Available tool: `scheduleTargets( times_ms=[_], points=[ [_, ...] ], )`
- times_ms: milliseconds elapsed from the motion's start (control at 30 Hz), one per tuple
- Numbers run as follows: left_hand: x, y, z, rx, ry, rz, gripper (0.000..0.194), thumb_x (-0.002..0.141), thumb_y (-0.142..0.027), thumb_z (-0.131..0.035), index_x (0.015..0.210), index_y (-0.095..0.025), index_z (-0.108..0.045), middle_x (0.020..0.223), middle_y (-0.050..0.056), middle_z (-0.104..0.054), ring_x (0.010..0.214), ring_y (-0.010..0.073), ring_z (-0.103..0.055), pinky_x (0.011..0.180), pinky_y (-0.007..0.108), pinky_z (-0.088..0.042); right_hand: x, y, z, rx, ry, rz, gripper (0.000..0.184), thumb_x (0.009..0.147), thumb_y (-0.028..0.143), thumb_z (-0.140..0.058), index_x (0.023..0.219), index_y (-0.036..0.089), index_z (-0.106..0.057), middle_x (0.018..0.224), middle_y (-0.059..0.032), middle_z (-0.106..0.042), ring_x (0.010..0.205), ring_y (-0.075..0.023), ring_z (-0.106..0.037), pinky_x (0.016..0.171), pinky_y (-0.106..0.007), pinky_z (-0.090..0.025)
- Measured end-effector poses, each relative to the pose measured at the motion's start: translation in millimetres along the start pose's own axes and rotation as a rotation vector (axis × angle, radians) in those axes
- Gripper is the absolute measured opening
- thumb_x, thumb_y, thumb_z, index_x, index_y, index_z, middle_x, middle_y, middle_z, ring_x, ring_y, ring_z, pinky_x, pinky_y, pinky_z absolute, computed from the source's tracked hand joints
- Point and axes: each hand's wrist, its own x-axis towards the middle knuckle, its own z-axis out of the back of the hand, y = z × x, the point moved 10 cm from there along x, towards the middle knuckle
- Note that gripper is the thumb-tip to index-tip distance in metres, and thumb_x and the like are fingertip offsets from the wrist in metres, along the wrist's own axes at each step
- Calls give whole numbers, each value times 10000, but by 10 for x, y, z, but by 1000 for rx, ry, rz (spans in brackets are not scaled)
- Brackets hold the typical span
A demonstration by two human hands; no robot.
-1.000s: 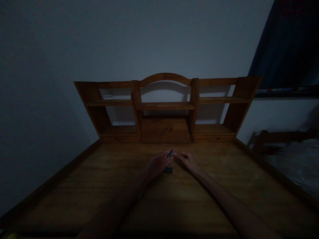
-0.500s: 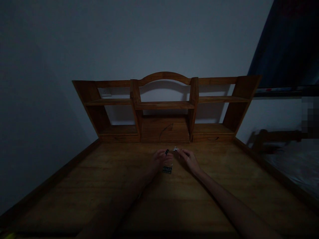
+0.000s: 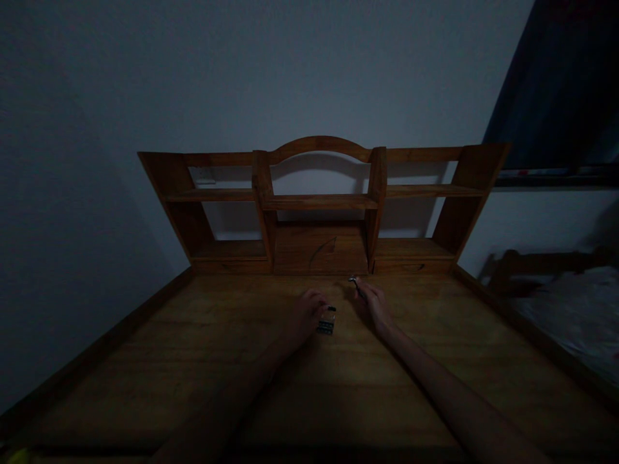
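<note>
Over the middle of the wooden desk, my right hand [image 3: 374, 305] is closed round the dark handle of a small tool with a shiny metal head [image 3: 353, 279], which points up and to the left. My left hand [image 3: 309, 312] pinches a small black piece [image 3: 331, 309] between its fingertips. Just below that piece, a small dark case [image 3: 325, 327] with rows of little parts lies on the desk; those parts are too small and dim to name. The two hands are apart.
A wooden shelf unit [image 3: 319, 202] with open compartments stands along the back of the desk [image 3: 217, 386]. Raised wooden edges [image 3: 522, 328] run down both sides. Beyond the right edge lies pale bedding [image 3: 575, 309]. The room is dim.
My right hand has moved slightly up and right with the tool, whose handle now shows. My left hand has lowered the black piece towards the case. The hands are farther apart.
</note>
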Motion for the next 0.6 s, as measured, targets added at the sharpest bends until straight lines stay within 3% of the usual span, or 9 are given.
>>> scheduleTargets(
  times_ms=[300,500,600],
  points=[
    [-44,38,-26,-69,66,15,95,754,-332,-722,720,-245,-737,846,97,-623,981,308,-501,1104,508,-231,10,-22,-23,96,-9,-11,503,785,638,-640,610,169,-587,560,6,-486,517,-122,-409,505,-268,-255],
    [-31,-36,-69,180,142,-22,129,818,-321,-648,785,-246,-747,847,91,-660,922,288,-526,1028,475,-311,0,1,-22,58,-6,-18,507,793,642,-622,605,172,-597,557,4,-481,513,-123,-405,503,-270,-253],
    [-29,-55,-41,149,112,-44,106,805,-333,-668,805,-252,-736,853,84,-667,909,284,-537,1020,462,-326,9,7,-20,67,-8,8,500,795,627,-634,602,167,-603,587,-3,-504,543,-125,-431,519,-266,-272]
  ],
)
